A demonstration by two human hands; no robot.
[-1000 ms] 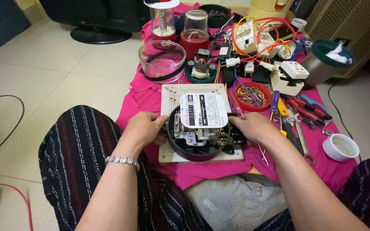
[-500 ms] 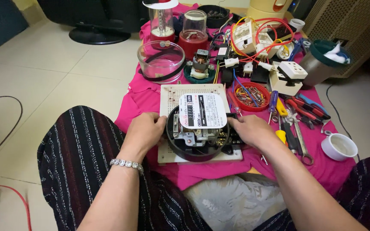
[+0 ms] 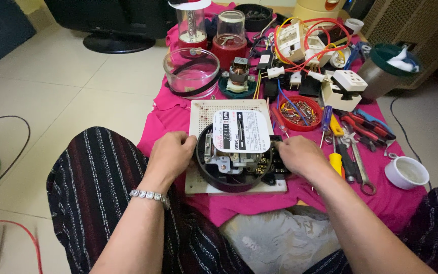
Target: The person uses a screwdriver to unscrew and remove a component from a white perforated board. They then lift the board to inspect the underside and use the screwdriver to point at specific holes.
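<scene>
On a bright pink cloth (image 3: pixel 381 200) spread over pale floor tiles, a square, cream perforated board (image 3: pixel 205 112) lies near the person's lap, and an opened electricity meter (image 3: pixel 236 155) sits on it. That meter has a round black base of smooth moulded plastic, exposed grey metal works in the middle, and a white, round-cornered face plate (image 3: pixel 241 131) tilted across the top; the plate carries black print, a red band at its left and a small row of black counter windows. The left hand (image 3: pixel 171 155) cups the black rim on the left side, fingers curled against it. The right hand (image 3: pixel 300 155) grips the right side of the meter, fingers bent in under the edge, though exactly what they pinch cannot be made out. A silver beaded bracelet (image 3: pixel 150 196) circles the left wrist, above dark trousers with thin red and white stripes.

Farther off on the cloth stands a clear glass bowl (image 3: pixel 191 72) with a black ring inside, and beyond it two transparent blender jars (image 3: pixel 229 31) on red bases. To the right of the board sits a shallow red dish (image 3: pixel 299 111) of short coloured wires, then a row of screwdrivers and pliers (image 3: pixel 351 139) with yellow, blue and red handles, beside a steel spanner. A small white cup (image 3: pixel 406 172) rests at the near right, and white sockets with red looping cable (image 3: pixel 305 43) crowd the far side.
</scene>
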